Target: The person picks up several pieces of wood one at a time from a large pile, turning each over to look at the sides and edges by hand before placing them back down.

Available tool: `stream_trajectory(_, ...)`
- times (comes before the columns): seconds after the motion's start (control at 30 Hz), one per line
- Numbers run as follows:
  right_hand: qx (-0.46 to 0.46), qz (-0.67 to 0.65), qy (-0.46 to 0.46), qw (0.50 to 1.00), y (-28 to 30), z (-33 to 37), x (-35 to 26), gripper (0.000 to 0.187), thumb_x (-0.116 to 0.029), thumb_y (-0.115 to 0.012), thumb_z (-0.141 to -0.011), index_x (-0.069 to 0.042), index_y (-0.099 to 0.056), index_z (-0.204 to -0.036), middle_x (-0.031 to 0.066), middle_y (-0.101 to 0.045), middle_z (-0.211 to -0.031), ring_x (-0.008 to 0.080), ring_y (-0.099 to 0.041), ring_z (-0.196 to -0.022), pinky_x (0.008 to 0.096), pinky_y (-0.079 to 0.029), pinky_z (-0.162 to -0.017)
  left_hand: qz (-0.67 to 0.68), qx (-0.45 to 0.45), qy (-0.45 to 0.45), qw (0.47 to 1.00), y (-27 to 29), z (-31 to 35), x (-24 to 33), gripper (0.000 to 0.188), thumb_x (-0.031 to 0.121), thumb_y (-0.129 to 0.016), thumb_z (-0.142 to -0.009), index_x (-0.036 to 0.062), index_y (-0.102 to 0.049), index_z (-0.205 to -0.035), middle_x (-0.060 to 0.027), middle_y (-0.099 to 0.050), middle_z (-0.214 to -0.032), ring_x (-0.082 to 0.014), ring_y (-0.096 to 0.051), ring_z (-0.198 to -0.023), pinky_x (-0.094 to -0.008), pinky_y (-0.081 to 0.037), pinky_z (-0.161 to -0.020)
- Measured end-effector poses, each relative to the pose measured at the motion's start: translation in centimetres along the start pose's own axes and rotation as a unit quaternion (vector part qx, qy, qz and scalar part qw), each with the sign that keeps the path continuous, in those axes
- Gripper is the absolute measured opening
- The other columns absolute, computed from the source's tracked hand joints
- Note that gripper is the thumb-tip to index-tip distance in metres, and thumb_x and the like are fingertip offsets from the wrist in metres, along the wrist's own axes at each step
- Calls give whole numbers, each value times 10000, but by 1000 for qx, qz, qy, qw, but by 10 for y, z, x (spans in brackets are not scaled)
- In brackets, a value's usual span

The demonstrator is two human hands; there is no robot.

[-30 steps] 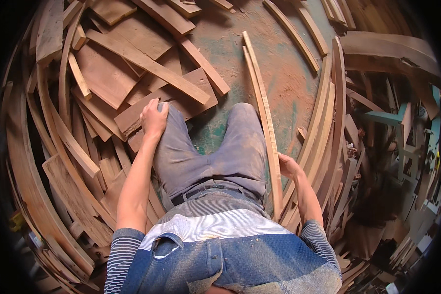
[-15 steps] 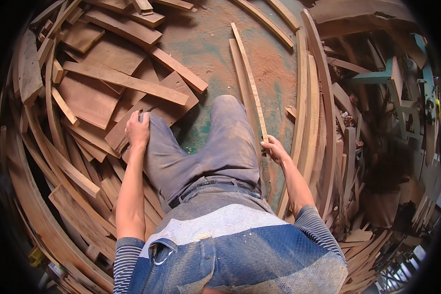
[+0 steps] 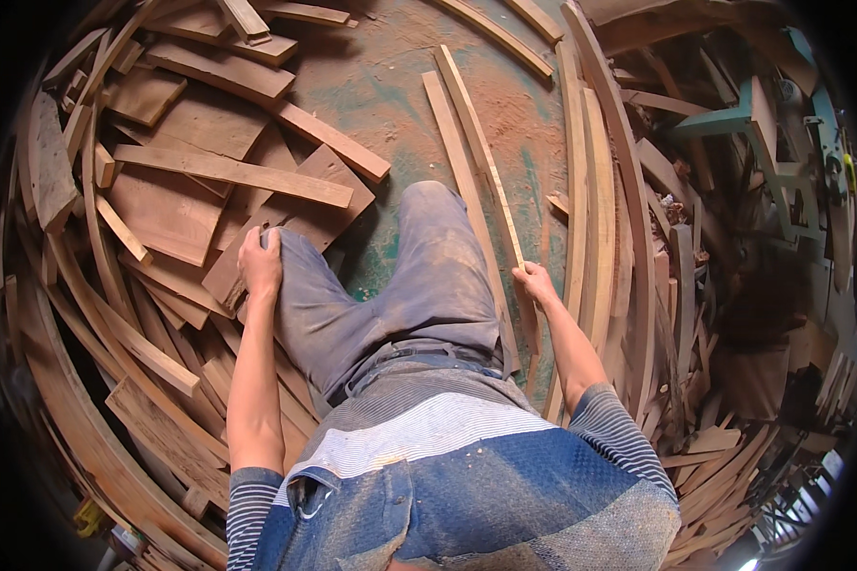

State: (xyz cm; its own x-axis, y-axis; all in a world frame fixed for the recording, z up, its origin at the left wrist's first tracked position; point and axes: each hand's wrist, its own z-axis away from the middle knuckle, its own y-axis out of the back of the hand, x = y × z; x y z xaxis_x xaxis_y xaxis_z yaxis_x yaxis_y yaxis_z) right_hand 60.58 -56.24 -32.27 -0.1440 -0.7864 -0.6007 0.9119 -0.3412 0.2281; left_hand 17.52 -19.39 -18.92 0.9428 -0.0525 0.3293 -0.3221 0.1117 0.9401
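My left hand [image 3: 260, 262] rests against the outer side of my left knee, beside the corner of a brown board [image 3: 223, 282]. It seems to hold nothing; the thumb stands apart from the bent fingers. My right hand [image 3: 538, 285] pinches the near end of a long, slim pale wooden strip [image 3: 468, 113] to the right of my right knee. Fine dark marks cross the strip's near part; what they are is too small to tell. Along its left side lies a flatter brown strip [image 3: 452, 144], which runs down past my right thigh.
Boards and offcuts [image 3: 167, 205] lie piled at the left, with long curved planks [image 3: 57, 362] nearer me. More long strips [image 3: 597, 209] line the right side. Sawdust covers the green floor [image 3: 390, 95] ahead. Teal metal framework [image 3: 752, 124] stands at the far right.
The pale strip has rolled in my right hand, and its far part now shows a wider face. A wider gap separates it from the brown strip. My left hand stays at the knee.
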Motion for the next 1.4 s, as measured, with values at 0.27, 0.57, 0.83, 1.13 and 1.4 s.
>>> stream_trajectory(0.27, 55, -77, -37, 995, 2, 5, 24, 269, -298, -673, -940, -49, -701, -1038, -2, -646, -896, 120, -557, -827, 310, -447, -735, 7, -14, 5, 1000, 0, -1, 2, 548, 427, -598, -942, 1, -616, -1287, -203, -633, -1295, -378, -585, -1206, -446, -451, -1029)
stream_trajectory(0.57, 140, 114, 93, 979, -24, 19, 14, 551, -284, -786, -733, -19, -590, -1174, 207, -699, -1042, 327, -679, -990, 432, -520, -864, -9, -15, -5, 1000, -2, -2, 0, 557, 435, -584, -943, -2, -615, -1288, -205, -633, -1294, -386, -584, -1203, -446, -448, -1031)
stream_trajectory(0.83, 221, 257, 78, 937, -80, 39, 62, 581, -290, -817, -746, -55, -541, -1200, 229, -563, -1163, 429, -574, -1062, 531, -478, -910, -5, -20, 1, 1000, 2, 0, 2, 546, 433, -586, -946, -1, -617, -1277, -209, -635, -1280, -389, -586, -1193, -444, -452, -1022)
stream_trajectory(1.13, 136, 137, -3, 981, -67, 27, 47, 514, -152, -818, -717, -8, -599, -1160, 201, -693, -1082, 348, -681, -986, 431, -544, -875, -6, -5, -15, 1000, 2, -1, 3, 547, 429, -608, -943, -6, -623, -1275, -239, -646, -1251, -404, -600, -1181, -452, -464, -1010)
stream_trajectory(1.4, -82, -274, -33, 958, 11, 40, -7, 394, -214, -697, -917, -9, -618, -1244, 68, -688, -1064, 175, -662, -948, 342, -545, -836, -2, -2, -4, 1000, 2, 1, 3, 538, 430, -595, -941, 8, -625, -1272, -202, -644, -1272, -378, -598, -1182, -452, -459, -1015)
